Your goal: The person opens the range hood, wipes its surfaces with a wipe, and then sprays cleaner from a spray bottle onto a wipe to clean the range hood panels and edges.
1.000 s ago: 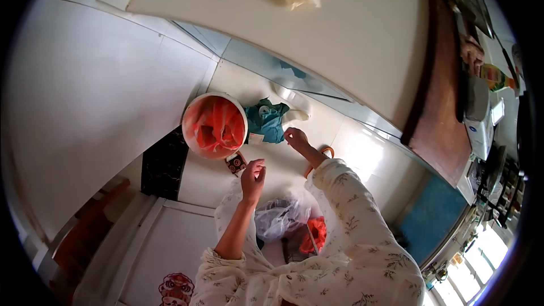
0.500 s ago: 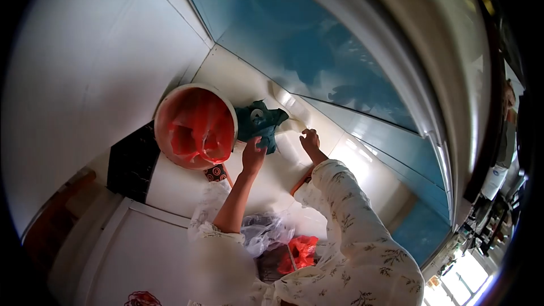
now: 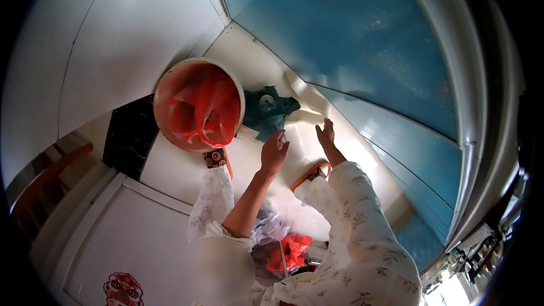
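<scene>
A round bin with a pale rim stands on the floor, with a red plastic bag bunched inside it. Right of the bin, a crumpled dark green plastic bag with a whitish round mark lies on the floor. My left hand is just below the green bag, fingers curved and apart, with nothing clearly visible in it. My right hand is farther right, its thumb and fingers apart, holding nothing I can see. A pale, long piece lies between the green bag and my right hand; its kind is unclear.
Blue cabinet doors run along the right, and a white panel along the left. My slippered feet stand below. A red plastic bag and a clear plastic bag are near my lap. A white door is at lower left.
The view has shifted. My left hand has moved from over the green bag's lower edge to below and right of it. The right hand's fingers have straightened from a curl.
</scene>
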`<action>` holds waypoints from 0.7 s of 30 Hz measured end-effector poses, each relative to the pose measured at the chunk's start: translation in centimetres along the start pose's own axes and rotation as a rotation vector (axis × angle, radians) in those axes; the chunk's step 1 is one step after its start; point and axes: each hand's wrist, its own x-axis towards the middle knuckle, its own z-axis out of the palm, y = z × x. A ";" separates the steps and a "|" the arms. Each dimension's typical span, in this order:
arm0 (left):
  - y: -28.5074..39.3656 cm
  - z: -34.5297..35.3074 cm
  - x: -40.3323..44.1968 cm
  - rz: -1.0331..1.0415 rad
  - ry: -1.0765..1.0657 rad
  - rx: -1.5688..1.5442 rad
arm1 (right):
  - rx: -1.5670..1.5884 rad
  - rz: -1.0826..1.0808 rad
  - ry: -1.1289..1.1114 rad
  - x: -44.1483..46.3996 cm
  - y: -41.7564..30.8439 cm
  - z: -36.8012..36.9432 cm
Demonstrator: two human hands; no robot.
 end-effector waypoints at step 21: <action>26.3 -3.5 -12.0 0.673 -0.164 0.194 | 0.199 -0.541 0.085 -29.9 -24.0 -38.2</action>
